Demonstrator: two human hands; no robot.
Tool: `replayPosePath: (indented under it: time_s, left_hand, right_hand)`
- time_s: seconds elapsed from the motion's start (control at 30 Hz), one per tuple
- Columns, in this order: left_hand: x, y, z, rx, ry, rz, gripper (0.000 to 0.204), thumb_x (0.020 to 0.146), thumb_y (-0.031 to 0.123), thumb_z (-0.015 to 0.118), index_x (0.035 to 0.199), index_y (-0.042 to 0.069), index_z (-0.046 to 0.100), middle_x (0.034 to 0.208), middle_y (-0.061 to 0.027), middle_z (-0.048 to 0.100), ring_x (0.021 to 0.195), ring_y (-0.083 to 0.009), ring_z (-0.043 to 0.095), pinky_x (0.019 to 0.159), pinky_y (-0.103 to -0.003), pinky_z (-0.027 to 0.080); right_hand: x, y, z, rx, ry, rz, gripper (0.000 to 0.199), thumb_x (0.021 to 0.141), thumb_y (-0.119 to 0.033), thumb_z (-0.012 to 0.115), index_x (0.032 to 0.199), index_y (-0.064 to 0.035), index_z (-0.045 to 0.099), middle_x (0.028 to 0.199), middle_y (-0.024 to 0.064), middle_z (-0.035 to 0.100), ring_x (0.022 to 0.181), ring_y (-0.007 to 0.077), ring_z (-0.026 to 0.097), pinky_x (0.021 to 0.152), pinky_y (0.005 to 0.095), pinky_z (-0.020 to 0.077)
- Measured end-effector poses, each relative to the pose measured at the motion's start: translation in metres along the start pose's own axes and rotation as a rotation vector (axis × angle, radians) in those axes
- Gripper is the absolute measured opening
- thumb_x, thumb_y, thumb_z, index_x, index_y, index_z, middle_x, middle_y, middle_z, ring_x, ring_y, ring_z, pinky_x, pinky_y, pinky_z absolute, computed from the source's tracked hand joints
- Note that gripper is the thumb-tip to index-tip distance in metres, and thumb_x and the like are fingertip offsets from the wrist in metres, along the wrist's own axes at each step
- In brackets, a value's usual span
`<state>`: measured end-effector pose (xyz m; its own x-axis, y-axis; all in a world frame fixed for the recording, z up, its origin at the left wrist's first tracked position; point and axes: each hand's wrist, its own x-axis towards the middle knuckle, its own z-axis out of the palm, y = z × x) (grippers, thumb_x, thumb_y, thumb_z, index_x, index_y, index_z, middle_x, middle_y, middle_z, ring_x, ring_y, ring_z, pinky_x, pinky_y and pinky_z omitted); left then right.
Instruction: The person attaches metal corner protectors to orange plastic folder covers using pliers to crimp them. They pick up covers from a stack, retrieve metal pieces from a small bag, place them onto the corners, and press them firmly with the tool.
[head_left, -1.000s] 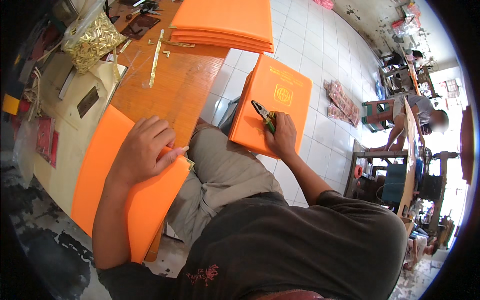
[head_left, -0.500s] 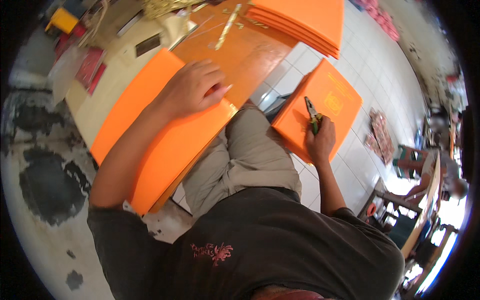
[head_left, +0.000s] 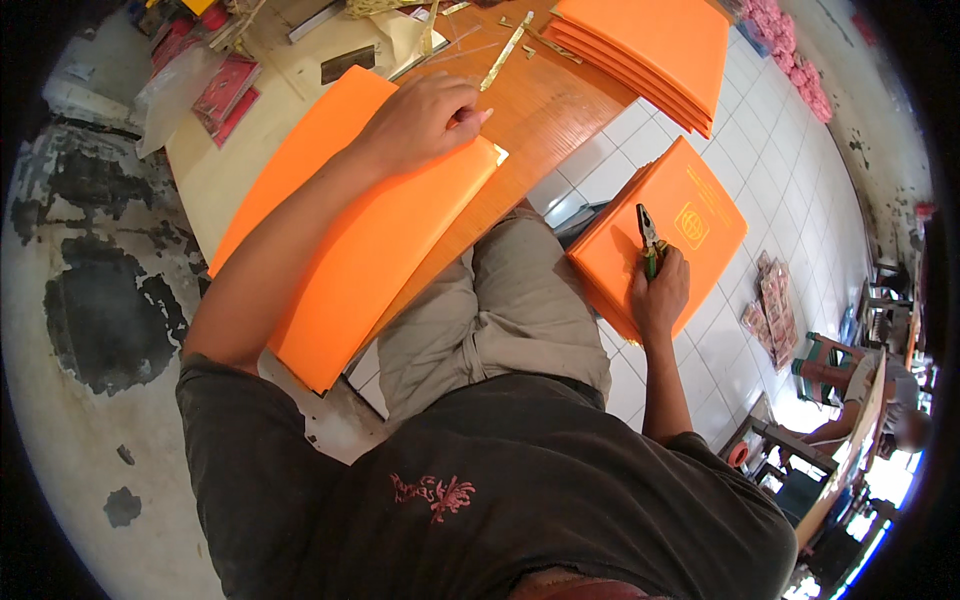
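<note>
A long orange folder cover (head_left: pixel 340 280) lies across the table with a shiny gold corner piece (head_left: pixel 500 154) at its far right tip. Over its upper part rests my left hand (head_left: pixel 420 122), fingers curled and thumb against them; whatever is in them, if anything, is hidden. To the right, my right hand (head_left: pixel 662 290) grips combination pliers (head_left: pixel 648 232) by their green and yellow handles, the jaws pointing away from me. The pliers are just over a stack of orange folders (head_left: pixel 712 205), whose top one bears a gold emblem.
Another stack of orange folders (head_left: pixel 645 45) stands at the table's far right corner. Gold strips (head_left: pixel 507 50) lie on the wooden table (head_left: pixel 540 120). Red booklets (head_left: pixel 225 95) and a dark flat block (head_left: pixel 348 64) are at the far left. Someone sits at the right (head_left: pixel 880 400).
My left hand and the long cover have shifted away from me, farther onto the table. The right hand still holds the pliers over the stack. The whole view has shifted a little.
</note>
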<state>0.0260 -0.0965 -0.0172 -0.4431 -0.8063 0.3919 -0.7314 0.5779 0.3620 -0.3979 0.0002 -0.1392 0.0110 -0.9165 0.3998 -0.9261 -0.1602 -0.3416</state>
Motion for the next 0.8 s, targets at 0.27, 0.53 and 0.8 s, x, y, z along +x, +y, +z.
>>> replayPosePath:
  time_s: [0.27, 0.53, 0.8]
  left_hand:
    - [0.0034, -0.0062, 0.0036, -0.018, 0.046, 0.021, 0.03, 0.106, 0.027, 0.065, 0.091, 0.002, 0.059, 0.087, -0.0122, 0.06, 0.087, -0.0332, 0.06, 0.081, -0.046, 0.05]
    - [-0.0018, -0.0026, -0.003, -0.067, 0.014, -0.001, 0.031, 0.106, 0.027, 0.065, 0.088, 0.002, 0.058, 0.087, -0.0125, 0.06, 0.088, -0.0337, 0.061, 0.082, -0.047, 0.05]
    - [-0.005, -0.0052, -0.0028, -0.082, 0.036, -0.006, 0.03, 0.104, 0.025, 0.068, 0.088, 0.002, 0.058, 0.088, -0.014, 0.059, 0.088, -0.036, 0.06, 0.081, -0.048, 0.049]
  right_hand:
    - [-0.0015, 0.0019, 0.0022, -0.031, -0.017, 0.01, 0.028, 0.092, -0.014, 0.077, 0.109, -0.0023, 0.059, 0.101, 0.0187, 0.065, 0.097, 0.0406, 0.062, 0.083, 0.052, 0.0484]
    - [-0.0025, -0.0017, 0.0018, -0.039, -0.022, 0.011, 0.029, 0.091, -0.013, 0.076, 0.112, -0.001, 0.059, 0.097, 0.0203, 0.063, 0.095, 0.0418, 0.061, 0.081, 0.0525, 0.0481]
    - [-0.0035, 0.0045, 0.0045, -0.055, -0.024, 0.009, 0.029, 0.094, -0.016, 0.075, 0.114, -0.0022, 0.059, 0.099, 0.0199, 0.064, 0.096, 0.0418, 0.063, 0.081, 0.0529, 0.0491]
